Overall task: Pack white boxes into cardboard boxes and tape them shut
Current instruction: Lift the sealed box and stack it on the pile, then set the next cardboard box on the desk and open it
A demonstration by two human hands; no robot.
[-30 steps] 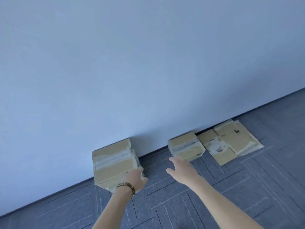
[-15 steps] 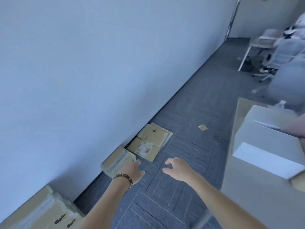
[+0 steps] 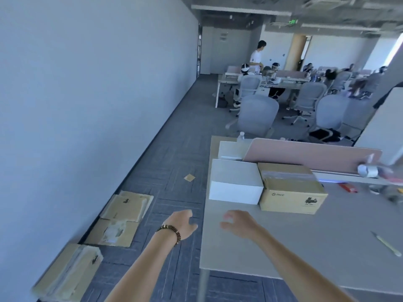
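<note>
A white box (image 3: 235, 182) sits on the grey table (image 3: 305, 253), touching a taped cardboard box (image 3: 291, 190) on its right. Another white box (image 3: 232, 150) lies behind it by the pink divider. My left hand (image 3: 182, 223), with a beaded bracelet on the wrist, hangs over the floor just left of the table edge, fingers loosely curled and holding nothing. My right hand (image 3: 236, 224) hovers over the table's near left part, fingers relaxed and empty. A taped cardboard box (image 3: 69, 273) stands on the floor by the wall.
Flattened cardboard sheets (image 3: 124, 216) lie on the carpet along the wall. A tape roll (image 3: 367, 170) and a small cutter (image 3: 386, 244) lie on the table's right side. Office chairs (image 3: 257, 114), desks and several people fill the room beyond.
The view has swung right and up from the wall and floor boxes to the table. Both hands, still empty, have moved from over the floor boxes toward the table edge.
</note>
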